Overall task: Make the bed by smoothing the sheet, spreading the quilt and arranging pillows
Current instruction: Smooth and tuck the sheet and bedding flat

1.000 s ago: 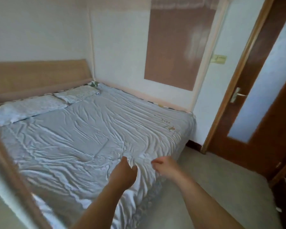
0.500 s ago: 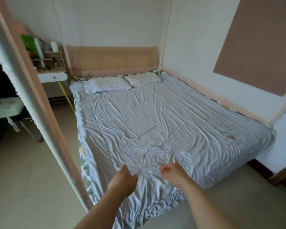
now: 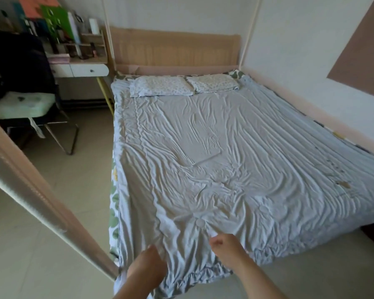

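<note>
Quilt (image 3: pixel 214 147) lies wrinkled across the bed (image 3: pixel 173 50), its foot edge pinched in my left hand (image 3: pixel 146 265) and right hand (image 3: pixel 227 244), so I should pull evenly toward both foot corners, keeping it square.

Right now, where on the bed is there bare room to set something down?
The wide middle of the quilt, between the two pillows and the left hand and right hand, is bare, though wrinkled. Crowded: the strip by the headboard, taken by the pillows, and the foot edge, at both hands.
</note>
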A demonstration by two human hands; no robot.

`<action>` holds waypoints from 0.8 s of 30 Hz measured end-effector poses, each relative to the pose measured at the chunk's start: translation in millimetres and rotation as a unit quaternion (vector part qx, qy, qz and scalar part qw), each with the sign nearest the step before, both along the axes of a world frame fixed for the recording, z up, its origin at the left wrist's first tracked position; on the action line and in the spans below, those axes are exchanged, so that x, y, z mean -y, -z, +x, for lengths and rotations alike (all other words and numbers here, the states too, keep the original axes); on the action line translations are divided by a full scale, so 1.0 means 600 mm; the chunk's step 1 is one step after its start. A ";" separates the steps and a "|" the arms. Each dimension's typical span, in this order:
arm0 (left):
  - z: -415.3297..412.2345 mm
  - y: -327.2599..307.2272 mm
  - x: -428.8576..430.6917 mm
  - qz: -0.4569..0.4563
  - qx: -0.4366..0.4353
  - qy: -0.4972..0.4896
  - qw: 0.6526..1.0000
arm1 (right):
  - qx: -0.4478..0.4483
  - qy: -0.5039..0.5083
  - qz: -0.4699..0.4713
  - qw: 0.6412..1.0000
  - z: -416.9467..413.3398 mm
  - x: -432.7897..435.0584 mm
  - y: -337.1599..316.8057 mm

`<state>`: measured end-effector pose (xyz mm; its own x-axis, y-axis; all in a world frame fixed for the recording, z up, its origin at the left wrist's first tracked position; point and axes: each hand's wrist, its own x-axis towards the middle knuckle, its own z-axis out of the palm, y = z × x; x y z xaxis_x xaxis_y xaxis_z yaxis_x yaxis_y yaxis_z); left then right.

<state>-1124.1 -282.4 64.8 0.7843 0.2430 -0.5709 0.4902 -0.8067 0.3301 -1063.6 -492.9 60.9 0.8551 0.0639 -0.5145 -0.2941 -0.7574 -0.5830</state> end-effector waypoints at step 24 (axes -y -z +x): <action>0.035 0.388 -0.043 0.309 0.029 0.200 0.929 | 0.215 -0.299 -0.200 0.908 0.061 -0.035 0.463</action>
